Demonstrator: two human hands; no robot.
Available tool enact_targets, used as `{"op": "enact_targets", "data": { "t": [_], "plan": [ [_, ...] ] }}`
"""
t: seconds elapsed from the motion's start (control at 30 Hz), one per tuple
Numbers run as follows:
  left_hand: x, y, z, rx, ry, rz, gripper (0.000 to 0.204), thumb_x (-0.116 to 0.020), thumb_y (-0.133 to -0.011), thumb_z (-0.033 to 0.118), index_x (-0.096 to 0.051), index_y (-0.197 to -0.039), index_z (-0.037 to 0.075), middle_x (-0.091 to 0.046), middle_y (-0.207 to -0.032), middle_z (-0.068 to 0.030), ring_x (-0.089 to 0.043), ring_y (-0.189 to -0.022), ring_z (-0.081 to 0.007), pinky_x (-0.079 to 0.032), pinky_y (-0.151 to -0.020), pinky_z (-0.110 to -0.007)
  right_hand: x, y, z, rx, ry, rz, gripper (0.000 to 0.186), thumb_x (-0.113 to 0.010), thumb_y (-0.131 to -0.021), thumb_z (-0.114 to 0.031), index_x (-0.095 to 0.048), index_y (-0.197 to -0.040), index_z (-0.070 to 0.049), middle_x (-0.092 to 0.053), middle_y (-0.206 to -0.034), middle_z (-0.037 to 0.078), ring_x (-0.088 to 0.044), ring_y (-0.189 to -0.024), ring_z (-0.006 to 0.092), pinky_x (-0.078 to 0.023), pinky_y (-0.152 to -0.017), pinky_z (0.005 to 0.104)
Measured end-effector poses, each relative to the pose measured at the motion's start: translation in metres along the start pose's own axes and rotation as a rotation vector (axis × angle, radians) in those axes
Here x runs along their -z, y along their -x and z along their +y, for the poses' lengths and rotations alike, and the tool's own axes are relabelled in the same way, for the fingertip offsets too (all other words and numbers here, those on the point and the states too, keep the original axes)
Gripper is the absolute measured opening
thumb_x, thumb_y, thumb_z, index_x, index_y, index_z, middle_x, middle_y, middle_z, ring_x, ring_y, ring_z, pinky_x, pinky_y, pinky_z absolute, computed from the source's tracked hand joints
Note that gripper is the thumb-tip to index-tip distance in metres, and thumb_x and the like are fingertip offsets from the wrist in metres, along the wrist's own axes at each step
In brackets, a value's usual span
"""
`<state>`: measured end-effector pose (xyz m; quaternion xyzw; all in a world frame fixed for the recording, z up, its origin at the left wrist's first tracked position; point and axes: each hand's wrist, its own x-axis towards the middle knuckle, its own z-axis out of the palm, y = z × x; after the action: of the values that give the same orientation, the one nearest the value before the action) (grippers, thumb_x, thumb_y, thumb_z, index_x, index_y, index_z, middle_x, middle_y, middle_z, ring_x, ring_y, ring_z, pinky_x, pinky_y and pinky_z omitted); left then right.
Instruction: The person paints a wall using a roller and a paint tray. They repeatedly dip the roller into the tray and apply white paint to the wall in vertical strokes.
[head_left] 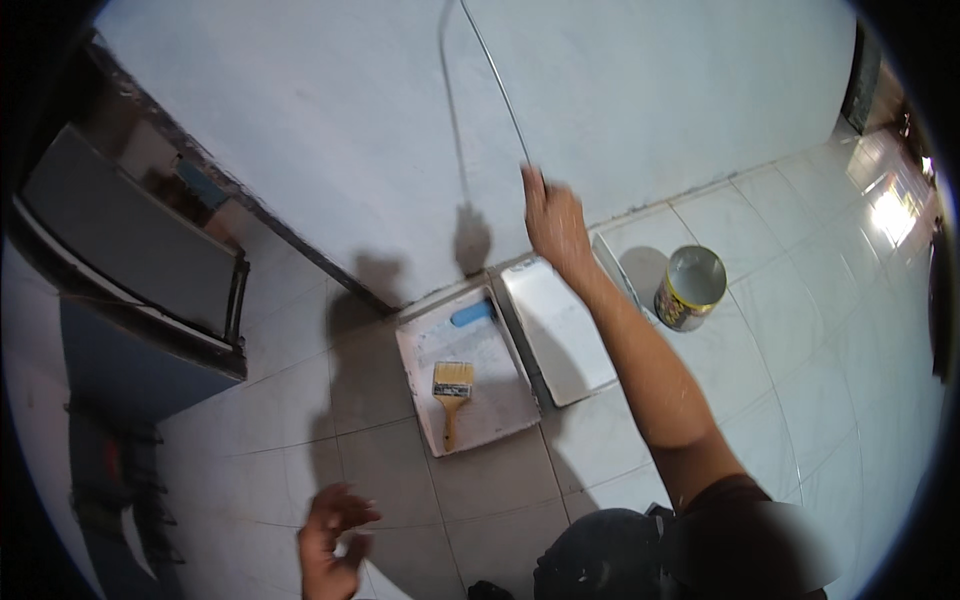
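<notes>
My right hand is raised in front of the pale wall, its fingers wrapped around a thin metal rod. The rod runs up past the top edge, so its far end is hidden. Low at the left, my left hand is empty, with its fingers curved and apart. A pinkish paint tray lies on the floor by the wall. Inside it are a paintbrush with a wooden handle and a blue handle-like piece. Below my right forearm sits a second, white tray, partly covered by the arm.
An open paint can with a yellow band stands right of the trays. The wall ends in a corner edge at the left. Beyond it is a dark grey piece of furniture. Pale tiles cover the floor.
</notes>
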<state>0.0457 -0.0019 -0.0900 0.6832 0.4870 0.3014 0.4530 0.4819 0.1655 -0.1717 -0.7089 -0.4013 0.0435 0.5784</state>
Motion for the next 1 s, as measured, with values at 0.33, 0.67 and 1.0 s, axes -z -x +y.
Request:
{"op": "enact_targets", "data": {
  "t": [0.33,0.67,1.0],
  "plan": [
    [-0.023,-0.002,0.017,0.035,-0.224,-0.496,0.056,-0.08,-0.083,0.014,-0.058,-0.133,0.004,-0.07,-0.107,-0.012,-0.068,-0.101,-0.0226,-0.052,-0.094,-0.037,0.011,0.226,0.21,-0.463,0.273,-0.223,0.07,-0.042,-0.105,-0.046,-0.065,-0.079,0.015,-0.062,-0.081,0.039,-0.065,-0.082,0.0527,-0.05,-0.078,0.0555],
    [-0.031,-0.017,0.011,0.057,-0.169,-0.382,0.055,-0.079,-0.085,0.018,-0.057,-0.134,0.005,-0.068,-0.107,-0.0092,-0.068,-0.1,-0.0196,-0.052,-0.093,-0.034,0.016,0.153,0.183,-0.367,0.237,-0.199,0.069,-0.042,-0.105,-0.047,-0.064,-0.076,0.011,-0.061,-0.077,0.037,-0.062,-0.082,0.0535,-0.049,-0.075,0.056],
    [-0.051,-0.027,0.029,0.152,-0.266,-0.448,0.056,-0.08,-0.075,0.004,-0.06,-0.127,0.003,-0.071,-0.1,-0.0101,-0.069,-0.103,-0.0215,-0.051,-0.097,-0.038,0.031,0.089,0.125,-0.237,0.165,-0.076,0.072,-0.041,-0.105,-0.048,-0.061,-0.073,0.012,-0.058,-0.077,0.041,-0.06,-0.082,0.0571,-0.047,-0.073,0.0586]
  ]
}}
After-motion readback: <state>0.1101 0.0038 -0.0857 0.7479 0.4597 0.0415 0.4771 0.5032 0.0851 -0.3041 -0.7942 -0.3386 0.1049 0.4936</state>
